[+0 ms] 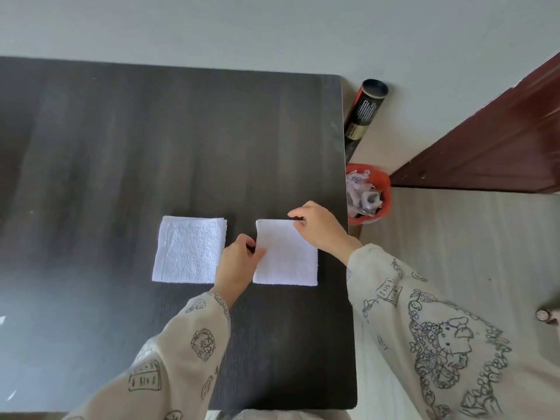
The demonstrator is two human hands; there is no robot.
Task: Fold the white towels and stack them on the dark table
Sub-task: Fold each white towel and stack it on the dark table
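Two folded white towels lie side by side, not yet stacked, on the dark table (121, 147): the left towel (189, 250) sits free, and I see the right towel (286, 259) held w/ left hand (239, 265) pinching its left edge and right hand (318, 228) pinching its far right corner. Biggest risk, I'd judge: the right towel lies near the table's right edge, so a careless tug could drag it off toward the red bin (368, 192). Plenty of bare tabletop far and left; lifting by only two points may let the layers sag open.
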